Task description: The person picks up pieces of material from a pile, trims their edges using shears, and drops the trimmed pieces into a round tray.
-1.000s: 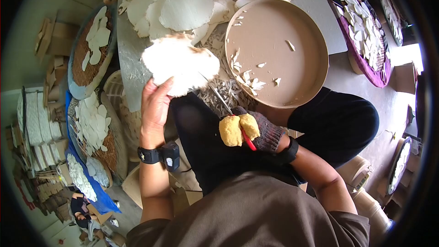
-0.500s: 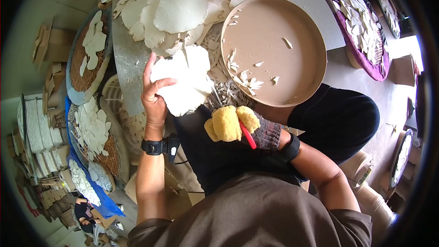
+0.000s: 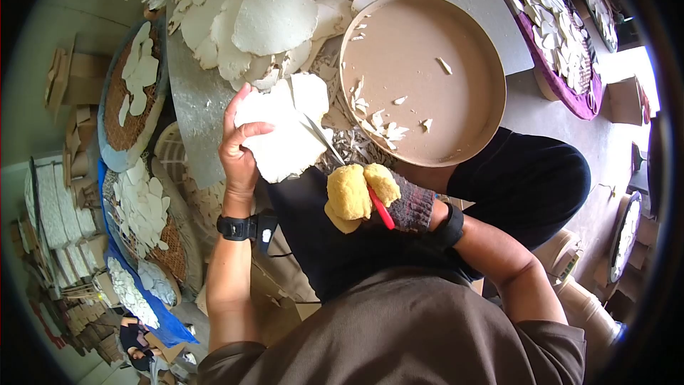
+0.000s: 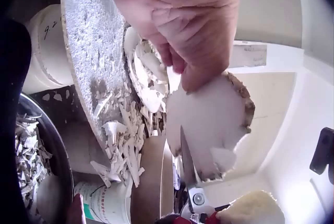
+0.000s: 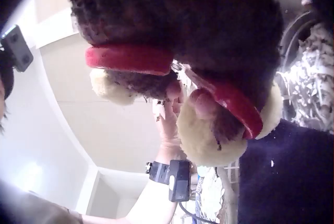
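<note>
My left hand point(image 3: 239, 150) pinches a thin, off-white slab point(image 3: 278, 135) with an irregular outline, thumb on its upper face. In the left wrist view the slab point(image 4: 209, 112) has a rough, brownish edge. A knitted, dark glove covers my right hand point(image 3: 415, 207), which grips red-handled scissors point(image 3: 382, 208). Thick yellow foam padding point(image 3: 349, 194) surrounds the fingers and handles. The scissors' blade point(image 4: 187, 156) lies across the slab's face near its ragged edge. From the right wrist, the red handle loops point(image 5: 128, 59) show spread apart, with fingertips through them.
A round tan tray point(image 3: 442, 100) with a few chips stands beyond my right hand. More white slabs point(image 3: 274, 14) are heaped on the metal board point(image 3: 192, 125). Narrow trimmings point(image 3: 356, 148) lie under the blades. Woven trays of pieces point(image 3: 132, 100) stand leftward; a person sits far left.
The left hand has drawn the slab closer and turned it, its fingers now spread along the edge. The right hand with the scissors has shifted slightly left.
</note>
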Demonstrator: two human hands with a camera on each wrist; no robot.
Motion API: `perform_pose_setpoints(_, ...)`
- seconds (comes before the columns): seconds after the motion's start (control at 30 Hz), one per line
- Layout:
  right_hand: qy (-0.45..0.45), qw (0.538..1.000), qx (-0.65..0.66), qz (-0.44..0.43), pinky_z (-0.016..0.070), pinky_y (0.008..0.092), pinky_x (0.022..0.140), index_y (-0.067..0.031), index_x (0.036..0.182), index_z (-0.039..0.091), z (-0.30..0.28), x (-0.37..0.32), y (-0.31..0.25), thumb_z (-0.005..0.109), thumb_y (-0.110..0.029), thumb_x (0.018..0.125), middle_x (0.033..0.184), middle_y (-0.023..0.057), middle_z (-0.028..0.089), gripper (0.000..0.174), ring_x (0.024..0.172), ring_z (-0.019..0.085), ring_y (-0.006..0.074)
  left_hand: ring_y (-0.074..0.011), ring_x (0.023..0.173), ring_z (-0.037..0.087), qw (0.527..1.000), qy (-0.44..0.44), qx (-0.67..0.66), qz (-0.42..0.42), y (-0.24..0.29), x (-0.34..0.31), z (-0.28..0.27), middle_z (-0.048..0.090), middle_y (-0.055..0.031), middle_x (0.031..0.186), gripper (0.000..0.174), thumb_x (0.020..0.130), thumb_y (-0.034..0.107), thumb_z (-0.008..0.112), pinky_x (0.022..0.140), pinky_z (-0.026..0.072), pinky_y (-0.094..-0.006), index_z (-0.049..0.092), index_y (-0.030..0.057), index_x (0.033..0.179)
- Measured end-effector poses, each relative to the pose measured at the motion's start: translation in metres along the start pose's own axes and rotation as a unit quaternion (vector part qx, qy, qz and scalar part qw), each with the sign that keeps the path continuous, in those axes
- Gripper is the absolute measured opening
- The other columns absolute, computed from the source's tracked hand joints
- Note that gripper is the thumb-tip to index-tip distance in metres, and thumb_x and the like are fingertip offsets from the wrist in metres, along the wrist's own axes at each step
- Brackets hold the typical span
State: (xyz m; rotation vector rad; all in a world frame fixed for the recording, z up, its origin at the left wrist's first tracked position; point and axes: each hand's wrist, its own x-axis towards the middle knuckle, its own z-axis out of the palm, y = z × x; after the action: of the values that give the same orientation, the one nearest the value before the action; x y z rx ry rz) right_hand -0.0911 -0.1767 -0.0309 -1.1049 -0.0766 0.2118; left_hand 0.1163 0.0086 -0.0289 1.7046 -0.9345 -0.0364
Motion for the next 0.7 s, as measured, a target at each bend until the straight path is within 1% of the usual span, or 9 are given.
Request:
perform_pose_setpoints(0.13, 0.008, 0.997, 0.057, 0.051, 0.0445, 0.0322, 0.099, -0.0046, 0.127, 0.052, -0.004, 0.003, 0.011, 0.065, -0.008, 0.088, 0.125, 0.0100, 0.058, 0.041, 0.114, 0.057, 0.0184, -0.0293, 0.125, 0.049, 1.000, -0.003, -0.013, -0.014, 0.001, 0.001, -0.001, 0.046, -0.0165, 0.139, 0.006, 0.072, 0.005, 0.074, 0.100, 0.0449, -0.0376, 0.071, 0.0092, 0.076)
perform_pose_setpoints(0.2, 0.005, 1.000, 0.007, 0.008, 0.0446, 0.0322, 0.098, -0.0052, 0.123, 0.056, -0.006, 0.007, 0.014, 0.069, -0.009, 0.085, 0.120, 0.0100, 0.061, 0.040, 0.113, 0.058, 0.0187, -0.0293, 0.126, 0.048, 1.000, -0.003, 0.002, -0.005, -0.003, 0.002, 0.001, 0.045, -0.0165, 0.140, 0.006, 0.072, 0.006, 0.074, 0.101, 0.0441, -0.0383, 0.071, 0.0096, 0.076)
perform_pose_setpoints(0.33, 0.049, 0.996, -0.065, 0.031, 0.0453, 0.0327, 0.097, -0.0048, 0.118, 0.058, -0.009, 0.012, 0.015, 0.073, -0.010, 0.078, 0.116, 0.0105, 0.062, 0.043, 0.109, 0.059, 0.0193, -0.0274, 0.122, 0.051, 0.999, 0.026, 0.025, 0.022, 0.003, 0.003, 0.007, 0.050, -0.0144, 0.135, 0.014, 0.073, 0.000, 0.070, 0.101, 0.0439, -0.0380, 0.071, 0.0090, 0.083)
perform_pose_setpoints(0.43, 0.055, 0.998, -0.013, 0.039, 0.0456, 0.0332, 0.096, -0.0058, 0.118, 0.059, -0.009, 0.010, 0.014, 0.075, -0.010, 0.075, 0.116, 0.0108, 0.062, 0.047, 0.109, 0.060, 0.0202, -0.0239, 0.115, 0.054, 0.989, 0.077, 0.113, -0.054, 0.006, -0.003, 0.008, 0.055, -0.0106, 0.125, 0.027, 0.072, -0.009, 0.064, 0.098, 0.0455, -0.0344, 0.069, 0.0059, 0.093)
perform_pose_setpoints(0.47, 0.075, 0.996, 0.021, 0.043, 0.0459, 0.0326, 0.095, -0.0055, 0.118, 0.059, -0.009, 0.007, 0.016, 0.073, -0.010, 0.076, 0.115, 0.0101, 0.062, 0.044, 0.108, 0.060, 0.0196, -0.0206, 0.111, 0.055, 0.993, 0.096, 0.045, -0.053, 0.000, -0.006, 0.009, 0.057, -0.0083, 0.117, 0.034, 0.071, -0.014, 0.059, 0.094, 0.0463, -0.0300, 0.067, 0.0027, 0.100)
perform_pose_setpoints(0.5, 0.095, 0.993, 0.056, 0.046, 0.0462, 0.0321, 0.095, -0.0051, 0.118, 0.058, -0.007, 0.005, 0.017, 0.071, -0.011, 0.078, 0.115, 0.0094, 0.062, 0.042, 0.108, 0.060, 0.0190, -0.0174, 0.104, 0.058, 0.990, 0.101, 0.045, -0.093, 0.005, -0.007, 0.006, 0.060, -0.0075, 0.112, 0.027, 0.079, -0.011, 0.059, 0.089, 0.0474, -0.0266, 0.065, 0.0012, 0.102)
perform_pose_setpoints(0.57, 0.114, 0.993, 0.021, 0.009, 0.0470, 0.0309, 0.093, -0.0032, 0.118, 0.057, -0.006, 0.000, 0.017, 0.061, -0.010, 0.088, 0.114, 0.0088, 0.062, 0.031, 0.107, 0.060, 0.0176, -0.0140, 0.092, 0.062, 0.932, 0.139, -0.179, -0.285, 0.020, -0.017, 0.006, 0.062, -0.0068, 0.106, 0.018, 0.087, -0.005, 0.056, 0.086, 0.0484, -0.0254, 0.064, 0.0001, 0.103)
perform_pose_setpoints(0.6, 0.115, 0.993, 0.007, -0.009, 0.0471, 0.0309, 0.093, -0.0029, 0.118, 0.057, -0.005, -0.002, 0.017, 0.059, -0.009, 0.090, 0.114, 0.0090, 0.062, 0.029, 0.107, 0.060, 0.0175, -0.0119, 0.083, 0.063, 0.922, 0.117, -0.202, -0.308, 0.028, -0.021, 0.005, 0.064, -0.0060, 0.101, 0.018, 0.091, 0.003, 0.057, 0.079, 0.0522, -0.0252, 0.059, -0.0010, 0.109)
perform_pose_setpoints(0.7, 0.095, 0.986, -0.135, -0.019, 0.0472, 0.0317, 0.093, -0.0030, 0.119, 0.055, -0.001, -0.003, -0.002, 0.059, -0.007, 0.090, 0.116, 0.0100, 0.061, 0.030, 0.108, 0.059, 0.0184, -0.0121, 0.083, 0.063, 0.893, 0.097, -0.241, -0.367, 0.066, -0.029, 0.013, 0.064, -0.0071, 0.102, 0.029, 0.090, 0.007, 0.060, 0.072, 0.0553, -0.0261, 0.052, -0.0006, 0.117)
